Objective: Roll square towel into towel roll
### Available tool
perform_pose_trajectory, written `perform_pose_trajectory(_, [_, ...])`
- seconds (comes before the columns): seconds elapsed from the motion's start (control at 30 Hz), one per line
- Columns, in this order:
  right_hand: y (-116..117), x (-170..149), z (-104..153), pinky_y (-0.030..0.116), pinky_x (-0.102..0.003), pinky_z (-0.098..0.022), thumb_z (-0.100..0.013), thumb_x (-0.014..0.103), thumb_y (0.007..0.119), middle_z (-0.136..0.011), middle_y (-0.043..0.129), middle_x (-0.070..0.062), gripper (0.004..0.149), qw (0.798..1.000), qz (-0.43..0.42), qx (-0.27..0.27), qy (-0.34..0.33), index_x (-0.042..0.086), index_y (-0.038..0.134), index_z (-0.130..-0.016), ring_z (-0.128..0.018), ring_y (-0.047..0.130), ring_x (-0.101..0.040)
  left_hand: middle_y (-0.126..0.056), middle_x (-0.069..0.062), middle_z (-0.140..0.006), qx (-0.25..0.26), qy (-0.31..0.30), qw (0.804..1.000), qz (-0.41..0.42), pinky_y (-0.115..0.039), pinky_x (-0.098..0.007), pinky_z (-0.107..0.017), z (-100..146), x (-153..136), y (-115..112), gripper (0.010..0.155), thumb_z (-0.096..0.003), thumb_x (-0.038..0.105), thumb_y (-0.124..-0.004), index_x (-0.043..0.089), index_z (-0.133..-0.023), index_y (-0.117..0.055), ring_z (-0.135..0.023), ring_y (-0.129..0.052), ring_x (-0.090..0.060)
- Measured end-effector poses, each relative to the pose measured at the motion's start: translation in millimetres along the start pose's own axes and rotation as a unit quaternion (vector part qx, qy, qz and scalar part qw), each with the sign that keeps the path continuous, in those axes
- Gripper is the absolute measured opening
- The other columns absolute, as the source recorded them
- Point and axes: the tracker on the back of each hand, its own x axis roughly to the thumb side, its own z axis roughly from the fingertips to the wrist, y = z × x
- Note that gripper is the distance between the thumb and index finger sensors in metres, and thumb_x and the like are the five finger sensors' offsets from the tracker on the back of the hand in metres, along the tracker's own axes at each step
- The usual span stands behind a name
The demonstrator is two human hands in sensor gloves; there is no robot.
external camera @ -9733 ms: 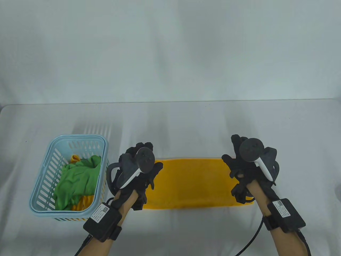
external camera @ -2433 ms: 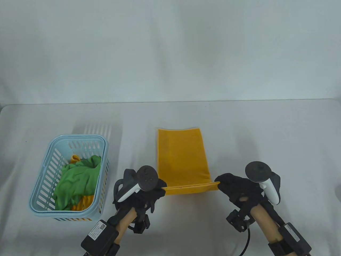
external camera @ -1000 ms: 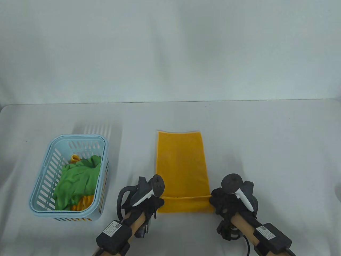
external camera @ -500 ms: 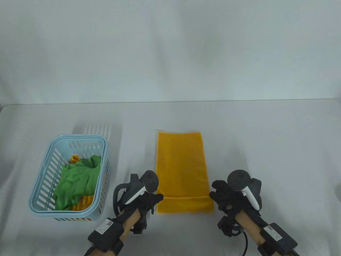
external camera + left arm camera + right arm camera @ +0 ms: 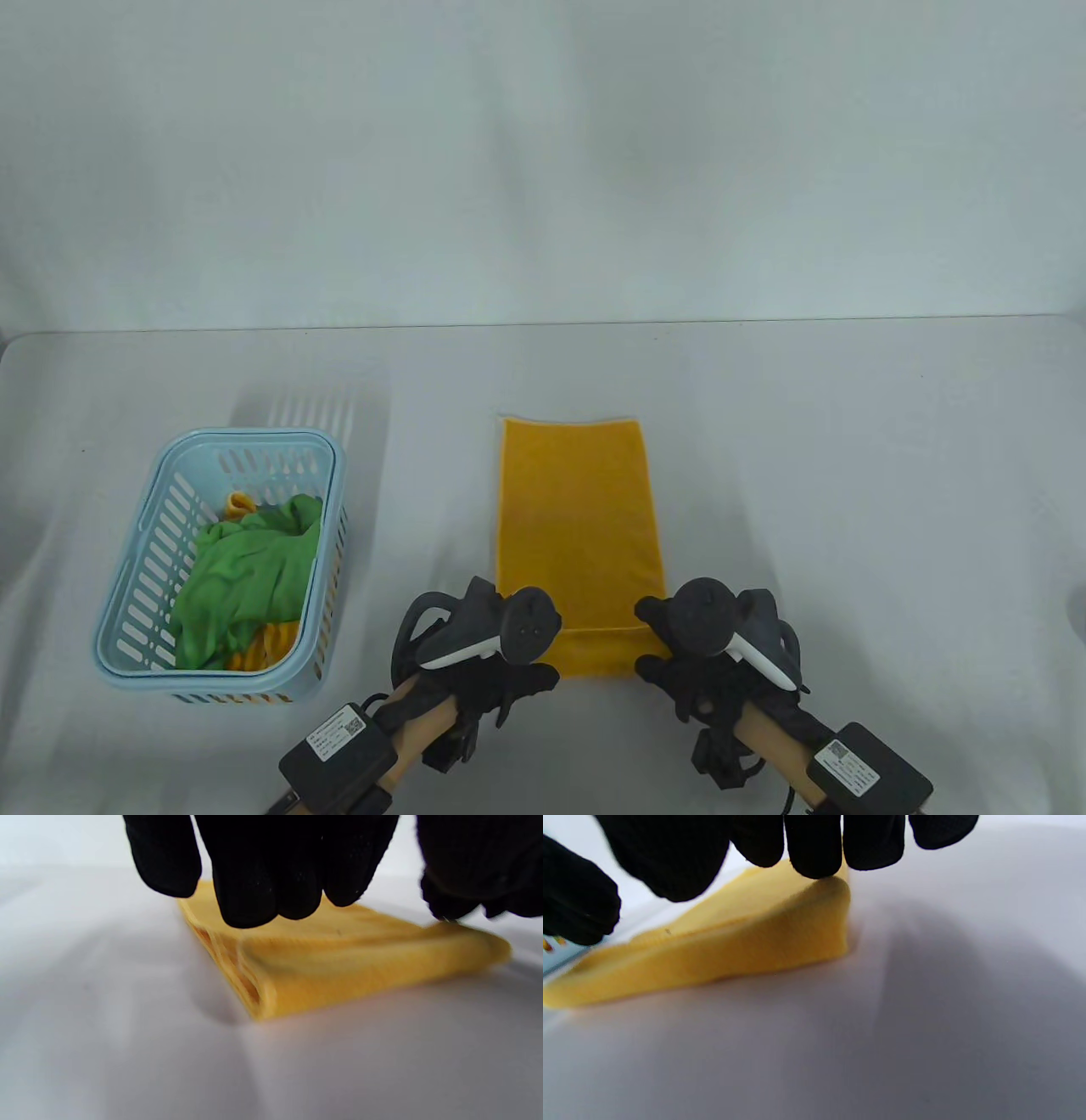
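Left hand (image 5: 496,671) and right hand (image 5: 704,658) sit at 6 o'clock on the table (image 5: 848,475), fingers curled down onto the near folded edge of the towel (image 5: 579,518), one at each corner. The towel stretches from between them toward 12. At 9 o'clock stands a basket (image 5: 136,594) of cloths (image 5: 246,577).

We see a white tabletop (image 5: 848,475) carrying a folded yellow towel (image 5: 579,509) at its middle, the near end turned over in a flat fold. Well apart on the left stands a pale blue basket (image 5: 136,586).
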Motion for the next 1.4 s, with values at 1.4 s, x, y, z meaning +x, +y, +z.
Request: perform_pose_trajectory(1.4, [-17.1, -34.3, -43.8, 0.07, -0.054, -0.061, -0.037, 0.047, 0.075, -0.08, 0.095, 0.002, 0.046, 0.984, -0.144, 0.108, 0.005, 0.032, 0.084, -0.08, -0.077, 0.087, -0.028, -0.085, 0.007, -0.092, -0.026, 0.069, 0.99, 0.121, -0.073, -0.05, -0.068, -14.9, -40.0, -9.7, 0.052, -0.0392, 0.044, -0.076, 0.035, -0.091, -0.076, -0.076, -0.095, -0.019])
